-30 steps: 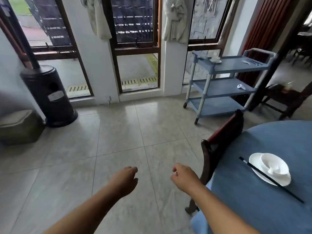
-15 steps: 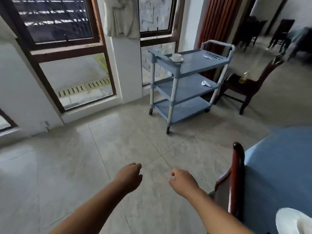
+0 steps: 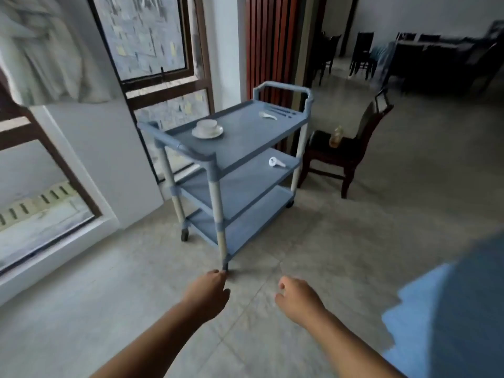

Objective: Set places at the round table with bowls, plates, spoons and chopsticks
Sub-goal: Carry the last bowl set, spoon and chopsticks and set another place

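A blue three-shelf cart (image 3: 246,148) stands ahead near the window. On its top shelf a white bowl (image 3: 207,125) sits on a white plate (image 3: 204,134), and farther back lie a white spoon (image 3: 267,115) and dark chopsticks (image 3: 282,111). My left hand (image 3: 206,293) and my right hand (image 3: 296,298) hang in front of me over the floor, well short of the cart. Both hold nothing, with fingers loosely curled. The blue cloth of the round table (image 3: 461,301) fills the lower right corner.
A white handheld device (image 3: 275,162) lies on the cart's middle shelf. A dark wooden chair (image 3: 343,151) with a bottle (image 3: 336,136) on its seat stands right of the cart. More dark chairs and a table (image 3: 425,55) are in the far room. Windows line the left wall.
The view has swung right and moved toward the cart, which now looks larger and nearer. The set place and the chair by the round table have left the view. Both hands stay empty.
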